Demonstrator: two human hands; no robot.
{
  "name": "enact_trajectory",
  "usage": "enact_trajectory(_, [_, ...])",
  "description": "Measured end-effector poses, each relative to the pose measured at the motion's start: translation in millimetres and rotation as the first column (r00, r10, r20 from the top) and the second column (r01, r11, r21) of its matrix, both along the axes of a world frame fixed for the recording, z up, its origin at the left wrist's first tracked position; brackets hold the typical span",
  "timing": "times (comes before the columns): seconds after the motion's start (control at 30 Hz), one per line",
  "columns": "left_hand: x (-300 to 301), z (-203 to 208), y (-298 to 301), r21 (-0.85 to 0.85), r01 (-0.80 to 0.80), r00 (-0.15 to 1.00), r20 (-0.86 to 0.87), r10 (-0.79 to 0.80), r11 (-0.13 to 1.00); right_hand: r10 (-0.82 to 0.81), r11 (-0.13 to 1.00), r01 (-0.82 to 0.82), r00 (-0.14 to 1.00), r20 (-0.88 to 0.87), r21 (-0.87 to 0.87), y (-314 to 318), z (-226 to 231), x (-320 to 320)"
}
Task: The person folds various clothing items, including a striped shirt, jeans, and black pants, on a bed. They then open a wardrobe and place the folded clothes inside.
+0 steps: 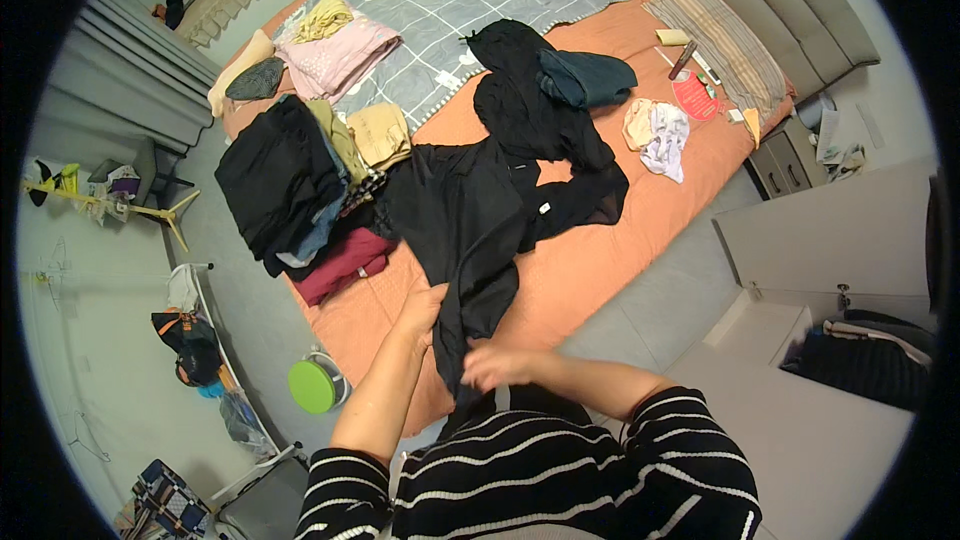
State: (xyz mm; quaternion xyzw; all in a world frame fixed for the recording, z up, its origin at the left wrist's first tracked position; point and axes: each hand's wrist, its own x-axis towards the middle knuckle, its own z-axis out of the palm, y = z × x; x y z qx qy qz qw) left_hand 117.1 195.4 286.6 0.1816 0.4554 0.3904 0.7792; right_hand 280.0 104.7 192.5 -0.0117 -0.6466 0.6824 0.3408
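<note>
A long black garment [470, 220] lies spread over the orange bedsheet [590, 260], its lower end bunched toward me. My left hand [420, 312] grips the garment's left edge near the bed's front edge. Just below it, my right hand [497, 364] pinches the bunched lower end of the same garment. Both forearms come out of black sleeves with white stripes.
A stack of folded dark, blue and maroon clothes [295, 190] sits left of the garment. Pink and beige folded clothes [335, 50] lie farther back. More black clothes [530, 80] and small light items [660, 135] lie on the right. A green round object [313, 386] stands on the floor.
</note>
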Motion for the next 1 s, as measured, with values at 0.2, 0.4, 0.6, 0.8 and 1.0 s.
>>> enact_trajectory(0.2, [-53,78,-101,0.273,0.744,0.66,-0.161,-0.734,0.609,-0.429,-0.221,0.125,0.878,0.212,-0.967,14,66,39])
enact_trajectory(0.4, [-122,39,-156,0.079,0.726,0.66,-0.359,-0.66,0.683,-0.439,0.085,0.594,0.743,0.505,-0.8,17,114,-36])
enact_trajectory(0.6, [-136,36,-152,-0.043,-0.019,0.862,0.506,0.038,0.999,0.072,0.785,0.155,0.939,0.336,-0.6,-57,193,-98])
enact_trajectory(0.8, [-132,31,-111,0.186,-0.172,0.959,0.258,0.121,0.967,0.121,0.991,-0.046,0.742,0.66,-0.129,-76,173,-83])
enact_trajectory(1.0, [-148,115,-143,0.532,0.17,0.97,-0.24,-0.045,0.829,-0.355,0.553,0.741,0.623,0.698,-0.381,-68,146,-41])
